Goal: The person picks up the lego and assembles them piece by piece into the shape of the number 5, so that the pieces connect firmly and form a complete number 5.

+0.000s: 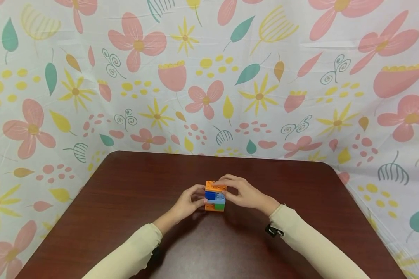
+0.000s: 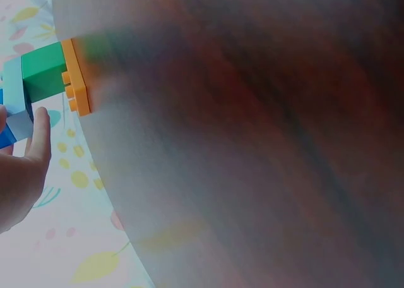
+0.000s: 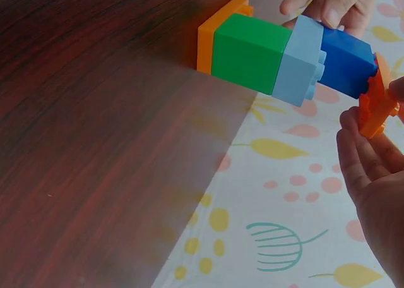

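Observation:
A small tower of toy building bricks stands between the two hands. Its base is a flat orange brick [image 3: 206, 47], then a green block [image 3: 249, 54], a light blue brick [image 3: 295, 70] and a dark blue block [image 3: 346, 55]. At the top is another flat orange brick [image 1: 210, 186]; whether it is fully seated cannot be told. My left hand [image 1: 184, 203] holds the tower from the left, its thumb near the dark and light blue bricks. From the right, my right hand [image 1: 246, 194] pinches the top orange brick. Studs show on the light blue brick beside the dark blue block.
The tower stands on a dark brown wooden table [image 1: 125, 193] with rounded far corners. Behind and beside the table hangs a white cloth [image 1: 202, 50] printed with flowers and leaves. Dark straps [image 1: 273, 231] show at the sleeve cuffs.

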Demonstrator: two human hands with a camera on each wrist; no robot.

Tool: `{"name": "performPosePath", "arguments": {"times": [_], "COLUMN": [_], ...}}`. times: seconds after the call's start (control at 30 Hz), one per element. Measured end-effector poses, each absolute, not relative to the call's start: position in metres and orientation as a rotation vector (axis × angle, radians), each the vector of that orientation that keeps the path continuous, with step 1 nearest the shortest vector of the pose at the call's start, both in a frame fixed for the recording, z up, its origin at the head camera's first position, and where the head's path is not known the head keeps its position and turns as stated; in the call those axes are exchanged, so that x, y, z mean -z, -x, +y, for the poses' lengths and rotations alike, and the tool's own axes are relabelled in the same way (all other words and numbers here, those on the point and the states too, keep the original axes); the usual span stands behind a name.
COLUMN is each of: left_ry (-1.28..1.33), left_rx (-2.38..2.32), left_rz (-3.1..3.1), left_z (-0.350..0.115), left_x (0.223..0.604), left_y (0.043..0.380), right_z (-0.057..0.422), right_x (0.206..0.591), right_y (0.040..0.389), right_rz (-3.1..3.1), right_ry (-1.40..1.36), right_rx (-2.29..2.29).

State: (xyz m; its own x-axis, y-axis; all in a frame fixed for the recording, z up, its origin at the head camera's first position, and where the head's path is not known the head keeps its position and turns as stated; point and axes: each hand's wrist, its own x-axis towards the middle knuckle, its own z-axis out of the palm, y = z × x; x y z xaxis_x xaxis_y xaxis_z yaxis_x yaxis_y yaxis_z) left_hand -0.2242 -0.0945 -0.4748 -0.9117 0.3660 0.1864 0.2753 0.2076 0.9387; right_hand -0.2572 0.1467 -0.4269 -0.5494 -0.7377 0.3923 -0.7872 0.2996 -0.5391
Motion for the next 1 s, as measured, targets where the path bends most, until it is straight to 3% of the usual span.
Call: {"name": "performPosePath", "arguments": {"times": [0.33,0.73,1.0], "left_ry": [-0.658,-0.64,-0.656], "left_rx": [-1.813,-1.768,-1.809], "left_rz": [2.397,2.42,2.386], "left_z": [-0.09,-0.092,-0.094], "left_x": [0.443,0.477,0.478], "left_y": [0.209,0.226,0.228], "right_z": [0.145,0.143,0.141], "right_x": [0.418,0.417,0.417], "right_y": [0.259,0.252,0.252], "right_rz": [-2.599,-2.641,-2.645], "right_ry": [-1.471,-1.452,-1.445], "right_rx": [-0.969,-0.923,-0.899]}}
